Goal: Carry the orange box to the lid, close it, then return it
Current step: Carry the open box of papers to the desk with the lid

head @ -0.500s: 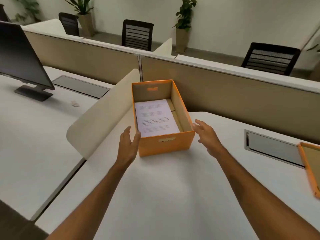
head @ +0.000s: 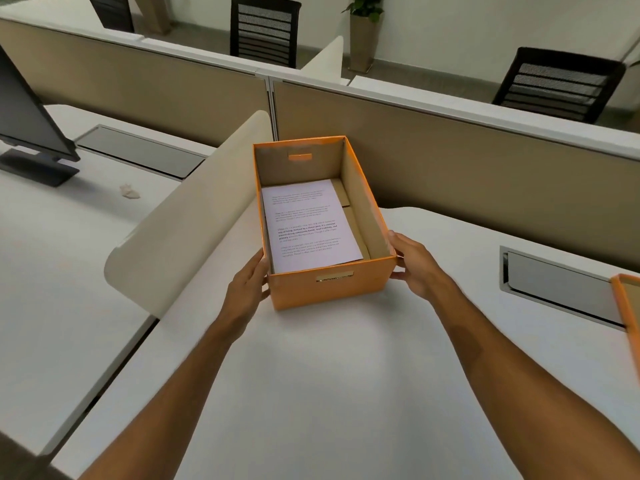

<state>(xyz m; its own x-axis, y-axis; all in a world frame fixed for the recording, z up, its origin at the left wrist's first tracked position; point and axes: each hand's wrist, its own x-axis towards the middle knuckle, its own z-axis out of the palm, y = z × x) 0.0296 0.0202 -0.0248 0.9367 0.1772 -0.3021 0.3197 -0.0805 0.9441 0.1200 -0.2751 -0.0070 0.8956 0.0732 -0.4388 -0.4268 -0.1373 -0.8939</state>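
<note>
An open orange box (head: 329, 289) stands on the white desk (head: 311, 393), near the back partition, with a printed sheet of paper (head: 308, 226) lying inside. My left hand (head: 247, 289) presses flat on the box's left wall at the near corner. My right hand (head: 417, 265) clasps the right near corner, thumb on the rim. The orange lid (head: 628, 306) lies upside down at the right edge of the view, only partly in frame.
A cream curved divider (head: 194, 216) stands just left of the box. Behind it runs a beige partition (head: 450, 157). A monitor (head: 31, 123) sits on the left desk. A grey cable hatch (head: 557, 289) lies between box and lid.
Both hands have closed in on the box; the right hand, which was apart from it, now touches its right corner. The view has shifted closer.
</note>
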